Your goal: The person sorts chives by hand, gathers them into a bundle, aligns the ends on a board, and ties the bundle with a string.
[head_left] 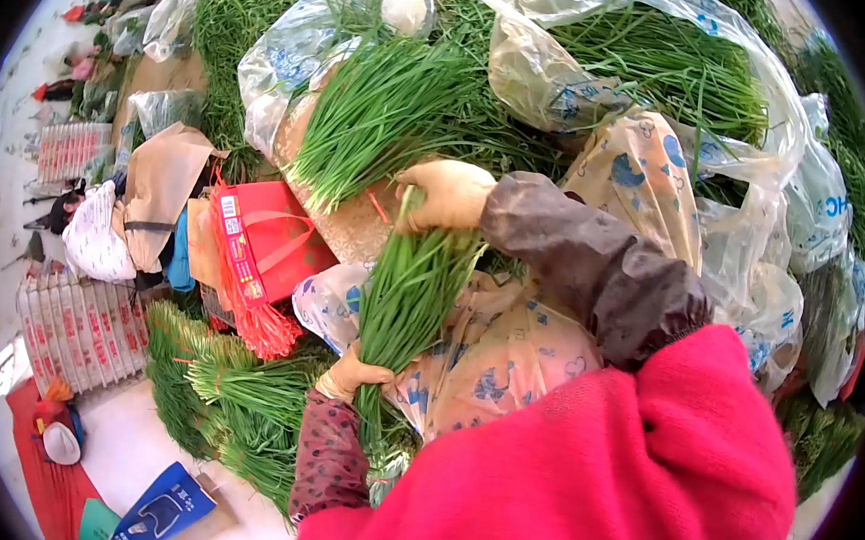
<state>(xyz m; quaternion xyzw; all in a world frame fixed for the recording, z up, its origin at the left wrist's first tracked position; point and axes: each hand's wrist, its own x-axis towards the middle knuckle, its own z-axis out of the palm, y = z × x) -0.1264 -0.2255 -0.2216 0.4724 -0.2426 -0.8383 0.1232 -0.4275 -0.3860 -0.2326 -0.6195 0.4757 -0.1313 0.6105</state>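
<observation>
A bunch of garlic chives (pixel 406 293) is held in both gloved hands above my lap. My right hand (pixel 448 193) is closed round its pale stem end. Lower down, my left hand (pixel 351 373) wraps round the leafy part, thumb across the leaves. Just beyond my right hand, a larger pile of loose chives (pixel 373 115) lies on a tan board (pixel 340 225), cut ends toward me. A thin red strip (pixel 377 206) shows by that hand. Patterned plastic (pixel 491 359) covers my lap.
Bags of chives (pixel 667 71) stand at the upper right. A red bag (pixel 269 239) with red ties (pixel 266 329) sits left of the board. Tied bunches (pixel 254 388) are heaped at lower left, near stacked crates (pixel 82 331). Other people sit at far left.
</observation>
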